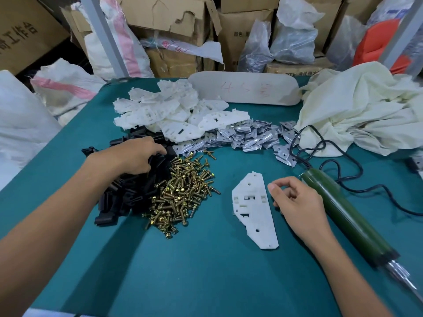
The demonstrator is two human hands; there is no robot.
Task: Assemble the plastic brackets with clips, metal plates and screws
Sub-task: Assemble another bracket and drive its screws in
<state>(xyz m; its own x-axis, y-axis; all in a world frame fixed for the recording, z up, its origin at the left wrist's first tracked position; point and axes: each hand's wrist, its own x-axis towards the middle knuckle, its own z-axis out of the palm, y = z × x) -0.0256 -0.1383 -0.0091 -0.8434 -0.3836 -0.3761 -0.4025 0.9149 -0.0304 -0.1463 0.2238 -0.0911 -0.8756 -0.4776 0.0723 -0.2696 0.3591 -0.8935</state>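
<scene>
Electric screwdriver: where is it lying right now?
In the head view, the green electric screwdriver lies diagonally on the table's right side, just right of the right hand, with the single white bracket on that hand's other side.

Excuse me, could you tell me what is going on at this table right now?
A person is assembling plastic brackets at a green table. The left hand reaches into the pile of black clips; whether it has gripped one is hidden. The right hand hovers empty, fingers loosely curled, beside a single white bracket lying flat, with a green electric screwdriver on its other side. Piles of brass screws, metal plates and more white brackets lie nearby. Nothing is fitted to the single bracket yet.
</scene>
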